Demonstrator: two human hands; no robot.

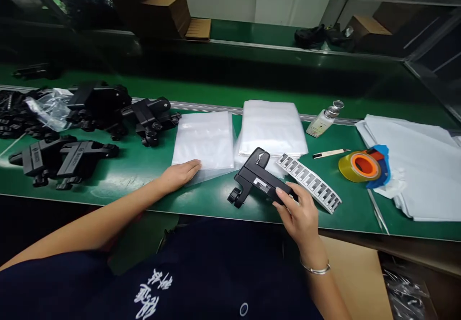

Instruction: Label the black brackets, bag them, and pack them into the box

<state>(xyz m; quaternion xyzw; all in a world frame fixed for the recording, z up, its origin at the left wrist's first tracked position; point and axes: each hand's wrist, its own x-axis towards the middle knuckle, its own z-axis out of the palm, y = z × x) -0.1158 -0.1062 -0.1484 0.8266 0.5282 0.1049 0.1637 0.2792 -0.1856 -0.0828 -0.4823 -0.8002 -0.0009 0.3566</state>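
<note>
My right hand [299, 213] grips a black plastic bracket part [256, 177] with a small white label, holding it just above the green bench near the front edge. A strip of labels [310, 182] lies right beside that hand. My left hand [180, 173] rests flat, fingers stretched, on the near corner of a clear plastic bag [204, 140] lying on the bench. A thicker stack of clear bags [272, 127] sits to the right of it.
Several black bracket parts [68, 155] lie at the left, some by a crumpled bag [50, 109]. A small bottle [325, 118], a pen [329, 153], a tape roll in a blue dispenser [362, 165] and white sheets [414, 161] lie at the right. Cardboard boxes [165, 13] stand behind.
</note>
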